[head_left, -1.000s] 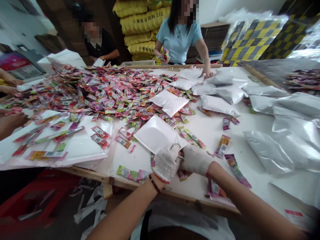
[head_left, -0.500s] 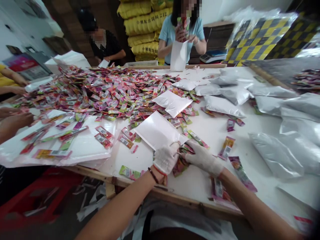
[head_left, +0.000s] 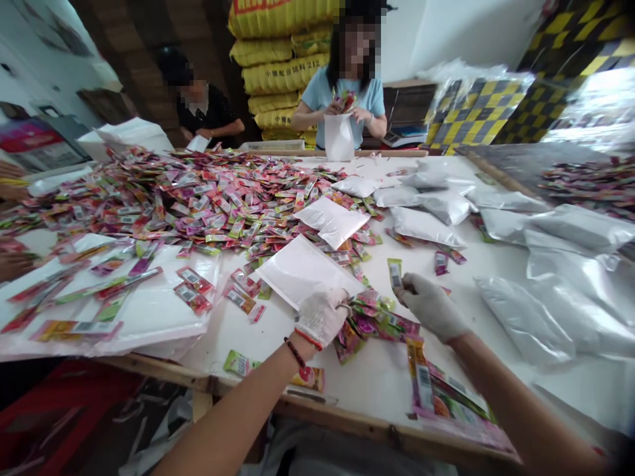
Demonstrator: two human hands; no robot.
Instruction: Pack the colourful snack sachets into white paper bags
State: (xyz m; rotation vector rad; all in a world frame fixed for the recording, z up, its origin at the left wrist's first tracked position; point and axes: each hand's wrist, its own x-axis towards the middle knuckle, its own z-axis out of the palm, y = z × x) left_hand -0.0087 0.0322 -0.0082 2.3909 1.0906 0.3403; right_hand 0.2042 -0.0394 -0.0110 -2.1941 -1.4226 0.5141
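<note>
My left hand [head_left: 325, 317], in a white knit glove, is closed around one end of a bundle of small snack packets [head_left: 381, 317]. The packets fan out to its right, just above the table. Behind that hand a flat white bag [head_left: 305, 268] lies on the table, its near edge by my fingers. Farther right, my gloved right hand [head_left: 429, 304] pinches a slim green packet [head_left: 395, 272] held upright. Its other fingers are curled. More packets [head_left: 441, 390] lie near the table's front edge, below my right wrist.
A large heap of packets [head_left: 198, 192] covers the left and middle of the table. Filled white bags [head_left: 526, 317] lie at right. Flat white sheets [head_left: 193, 324] with loose packets are at left. Across the table, a person in light blue [head_left: 317, 96] holds packets over a white bag.
My right hand has moved away from the bundle to the right and now holds a green packet. My left hand stays by the white bag. The camera view has shifted slightly.
</note>
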